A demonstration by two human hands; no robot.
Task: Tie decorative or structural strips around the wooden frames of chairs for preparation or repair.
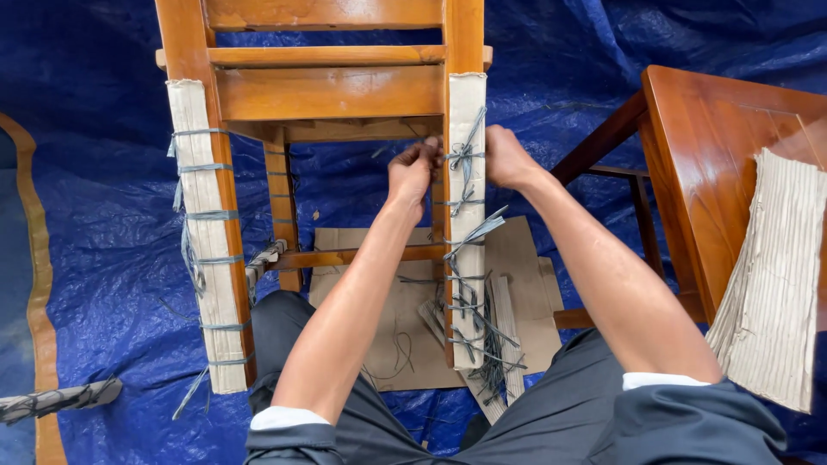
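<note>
Blue tarpaulin covers the floor under everything we see, with flat sheets of brown cardboard lying on it below our hands. We sit facing a wooden chair, its frame turned toward us. Our left hand and our right hand meet at the chair's right leg, which is wrapped in a strip of corrugated cardboard. Both hands have their fingers pinched together on grey plastic string that is knotted around the wrap, the left hand just to the near side of the leg and the right hand pressed against its outer edge. Below our hands more loops of the same string circle the wrap, and loose ends hang out from it toward the floor.

Well to the left of our left hand, the other chair leg carries its own cardboard wrap, tied at several heights with string. To the right of our right hand stands a polished wooden table, and a folded piece of corrugated cardboard leans on its edge. Far to the lower left of our left hand, a tied bundle lies on the tarpaulin. Our dark trousers fill the bottom of the view
</note>
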